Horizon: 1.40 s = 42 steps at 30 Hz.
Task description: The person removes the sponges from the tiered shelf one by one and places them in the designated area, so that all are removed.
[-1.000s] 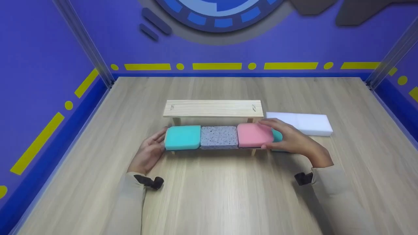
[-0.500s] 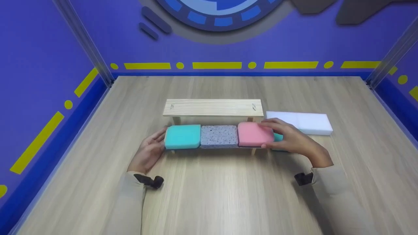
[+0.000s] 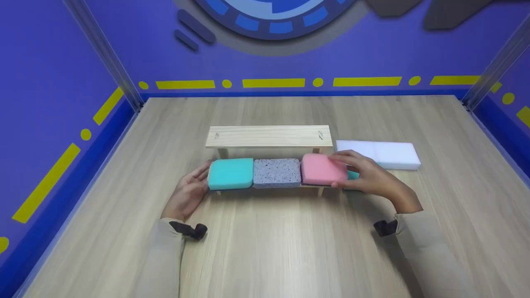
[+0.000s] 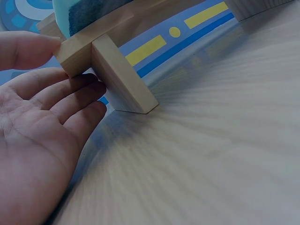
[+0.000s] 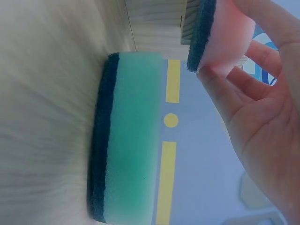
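My left hand point(image 3: 186, 192) grips the left end of a small wooden stand point(image 4: 124, 77), thumb on its top edge and fingers by the leg. On this stand lie a turquoise sponge point(image 3: 231, 174) and, right beside it, a speckled grey sponge point(image 3: 276, 173). With thumb and fingers, my right hand point(image 3: 370, 174) holds a pink sponge point(image 3: 323, 169) over the stand's right end. Its dark scouring layer point(image 5: 201, 35) faces down, and a strip of wood shows under its front edge. A green sponge point(image 5: 133, 136) stands beyond the stand's right end, mostly behind my right hand in the head view.
Behind the row is a second wooden plank on legs point(image 3: 269, 135). A long white foam block point(image 3: 399, 155) lies at the right, partly behind my right hand. Blue walls point(image 3: 265, 62) enclose the table point(image 3: 269, 248) at the back and sides.
The pink sponge's front edge has risen slightly in my right hand, baring wood beneath it. My left hand stays at the stand's end, and the other sponges keep their places.
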### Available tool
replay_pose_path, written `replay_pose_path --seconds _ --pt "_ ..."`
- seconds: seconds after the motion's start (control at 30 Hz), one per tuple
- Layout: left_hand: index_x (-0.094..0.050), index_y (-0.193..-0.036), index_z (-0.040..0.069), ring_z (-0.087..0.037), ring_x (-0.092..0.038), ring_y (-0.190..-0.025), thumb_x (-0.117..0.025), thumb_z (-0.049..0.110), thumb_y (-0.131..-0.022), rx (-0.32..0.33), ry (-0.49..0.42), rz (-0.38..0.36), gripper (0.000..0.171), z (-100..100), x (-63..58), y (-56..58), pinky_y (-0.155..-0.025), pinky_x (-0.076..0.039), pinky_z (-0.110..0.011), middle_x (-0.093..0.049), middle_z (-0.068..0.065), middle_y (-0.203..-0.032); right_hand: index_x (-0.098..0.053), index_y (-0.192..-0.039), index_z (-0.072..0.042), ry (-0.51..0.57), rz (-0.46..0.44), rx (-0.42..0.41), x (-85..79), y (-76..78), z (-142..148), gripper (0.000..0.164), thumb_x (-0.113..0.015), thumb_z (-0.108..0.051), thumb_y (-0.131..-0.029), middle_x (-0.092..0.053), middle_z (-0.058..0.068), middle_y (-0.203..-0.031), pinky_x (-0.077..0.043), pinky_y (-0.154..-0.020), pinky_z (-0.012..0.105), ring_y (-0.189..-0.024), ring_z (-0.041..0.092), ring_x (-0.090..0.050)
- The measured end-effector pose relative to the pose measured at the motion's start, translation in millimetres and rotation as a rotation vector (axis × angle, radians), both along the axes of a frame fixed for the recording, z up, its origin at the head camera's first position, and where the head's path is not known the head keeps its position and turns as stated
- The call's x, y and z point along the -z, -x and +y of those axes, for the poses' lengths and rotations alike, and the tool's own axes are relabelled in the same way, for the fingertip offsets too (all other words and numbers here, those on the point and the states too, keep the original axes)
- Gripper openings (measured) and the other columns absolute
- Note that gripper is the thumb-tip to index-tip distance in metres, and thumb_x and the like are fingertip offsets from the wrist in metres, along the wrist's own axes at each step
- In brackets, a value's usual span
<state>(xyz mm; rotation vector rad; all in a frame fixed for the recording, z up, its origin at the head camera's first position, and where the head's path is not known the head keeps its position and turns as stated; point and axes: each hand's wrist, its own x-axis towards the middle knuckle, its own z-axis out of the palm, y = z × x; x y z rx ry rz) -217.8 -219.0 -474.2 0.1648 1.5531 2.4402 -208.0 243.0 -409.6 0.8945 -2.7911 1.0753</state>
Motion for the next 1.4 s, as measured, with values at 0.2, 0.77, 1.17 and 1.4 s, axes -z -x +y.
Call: replay_pose_path --seconds 0.2,0.77,1.17,1.4 --pt "-0.020 -0.150 -0.007 -0.004 -0.051 -0.122 -0.038 -0.015 -0.086 -0.007 0.001 -0.002 0.067 0.6 -0.9 0.3 -0.094 -0.044 -0.017 -0.022 -0.022 -0.156 -0.056 -0.133 -0.004 -0.005 -0.013 0.015 0.5 -1.4 2.1 0.062 -0.079 -0.025 -0.079 -0.054 0.017 -0.133 -0.047 -0.096 0.052 -0.119 0.033 -0.053" --pt "-0.020 -0.149 -0.008 -0.006 -0.051 -0.122 -0.038 -0.016 -0.085 -0.002 0.004 0.016 0.067 0.8 -1.5 0.6 -0.098 -0.044 -0.019 -0.021 -0.024 -0.156 -0.057 -0.133 -0.005 -0.030 0.002 0.059 2.1 -5.6 12.9 0.062 -0.079 -0.027 -0.079 -0.055 0.015 -0.132 -0.047 -0.095 0.051 -0.118 0.031 -0.054" --pt "-0.019 -0.150 -0.007 -0.005 -0.051 -0.124 -0.037 -0.017 -0.082 0.013 0.003 0.022 0.071 -1.0 0.8 -0.1 -0.100 -0.044 -0.021 -0.020 -0.024 -0.157 -0.058 -0.133 -0.009 -0.041 0.069 0.077 3.5 -9.8 26.1 0.062 -0.080 -0.027 -0.078 -0.058 0.011 -0.128 -0.037 -0.093 0.010 -0.115 0.023 -0.054" --pt "-0.017 -0.150 -0.007 -0.005 -0.051 -0.124 -0.038 -0.017 -0.083 0.023 0.007 0.027 0.071 -1.7 1.3 0.4 -0.100 -0.044 -0.020 -0.018 -0.025 -0.157 -0.059 -0.131 -0.007 -0.040 0.104 0.080 2.9 -12.3 33.2 0.059 -0.079 -0.023 -0.078 -0.059 0.012 -0.126 -0.031 -0.093 0.002 -0.114 0.026 -0.055"
